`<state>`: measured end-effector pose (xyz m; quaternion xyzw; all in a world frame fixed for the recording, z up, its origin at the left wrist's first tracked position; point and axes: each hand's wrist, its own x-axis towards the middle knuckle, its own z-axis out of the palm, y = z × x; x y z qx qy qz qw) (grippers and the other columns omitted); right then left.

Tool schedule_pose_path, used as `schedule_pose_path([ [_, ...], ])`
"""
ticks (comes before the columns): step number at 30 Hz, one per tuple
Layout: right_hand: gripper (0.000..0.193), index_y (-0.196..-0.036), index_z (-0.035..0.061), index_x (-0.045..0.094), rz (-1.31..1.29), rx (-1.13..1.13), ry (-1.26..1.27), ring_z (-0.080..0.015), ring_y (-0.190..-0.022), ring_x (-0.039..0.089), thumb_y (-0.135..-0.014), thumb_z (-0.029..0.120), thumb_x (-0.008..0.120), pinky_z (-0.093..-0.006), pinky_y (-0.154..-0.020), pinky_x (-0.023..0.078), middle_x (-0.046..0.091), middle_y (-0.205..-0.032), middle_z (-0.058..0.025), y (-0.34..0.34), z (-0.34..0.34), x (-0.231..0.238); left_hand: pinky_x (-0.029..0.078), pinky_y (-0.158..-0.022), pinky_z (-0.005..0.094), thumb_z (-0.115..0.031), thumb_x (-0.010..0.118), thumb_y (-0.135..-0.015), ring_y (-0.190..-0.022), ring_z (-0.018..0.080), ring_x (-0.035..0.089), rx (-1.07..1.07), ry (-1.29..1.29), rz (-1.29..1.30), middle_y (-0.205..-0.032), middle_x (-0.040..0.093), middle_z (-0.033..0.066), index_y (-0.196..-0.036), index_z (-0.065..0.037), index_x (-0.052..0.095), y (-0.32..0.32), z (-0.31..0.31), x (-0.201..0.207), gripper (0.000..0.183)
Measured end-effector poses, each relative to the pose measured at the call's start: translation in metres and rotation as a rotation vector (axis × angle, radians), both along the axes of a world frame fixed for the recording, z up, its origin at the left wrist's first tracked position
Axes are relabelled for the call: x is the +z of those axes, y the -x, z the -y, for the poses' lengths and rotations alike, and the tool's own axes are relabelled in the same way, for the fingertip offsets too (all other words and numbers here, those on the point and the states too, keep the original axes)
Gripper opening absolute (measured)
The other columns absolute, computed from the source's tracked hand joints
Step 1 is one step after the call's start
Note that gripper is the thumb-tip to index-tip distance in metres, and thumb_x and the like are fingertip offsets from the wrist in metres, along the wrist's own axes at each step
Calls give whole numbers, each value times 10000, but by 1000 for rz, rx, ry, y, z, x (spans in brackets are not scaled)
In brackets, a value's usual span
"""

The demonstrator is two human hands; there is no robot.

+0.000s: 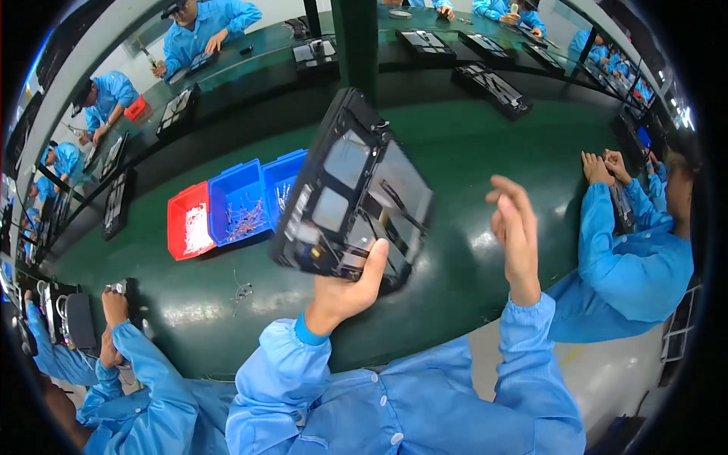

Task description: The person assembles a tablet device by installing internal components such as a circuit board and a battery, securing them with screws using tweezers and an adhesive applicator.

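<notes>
My left hand (345, 299) grips the lower edge of a black electronic device housing (331, 188), thumb on its inner face. The housing is held up off the table and tilted, showing pale rectangular panels, dark strips and small fittings inside; its edges are slightly blurred. To the right of it, my right hand (518, 235) is raised in the air with fingers apart and partly bent, holding nothing. Behind the housing, left of centre, are a red bin (177, 229) of small white parts, a blue bin (233, 173) of thin pinkish wires and another blue bin (286, 161), partly hidden.
Thin loose wires (241, 293) lie on the green table (474, 292). A similar black housing (493, 89) rests at the back right, and a green post (356, 45) rises at the back. Co-workers' hands are close by at the right (599, 167) and left (115, 307).
</notes>
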<state>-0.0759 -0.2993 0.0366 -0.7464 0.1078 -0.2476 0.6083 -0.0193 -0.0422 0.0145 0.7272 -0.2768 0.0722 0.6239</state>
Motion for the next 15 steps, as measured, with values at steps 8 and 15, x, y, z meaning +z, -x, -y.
schedule_pose_path([
  [8, 429, -1135, -85, 561, -82, 199, -576, -115, -383, 513, -987, 317, 552, -218, -338, 390, 676, -773, -115, 74, -3, -54, 288, -358, 215, -325, 675, -936, -541, 31, 487, -553, 242, -1040, -917, 637, 29, -1228, -18, 568, -7, 16, 21, 438],
  [15, 298, -1050, 10, 584, -108, 136, -459, -88, -525, 478, -1033, 294, 494, -226, -415, 334, 653, -912, -84, 12, 41, -61, 363, -419, 248, -446, 727, -862, -410, 56, 426, -390, -132, -795, -517, 446, -9, -1326, 235, 403, -9, 6, -18, 886],
])
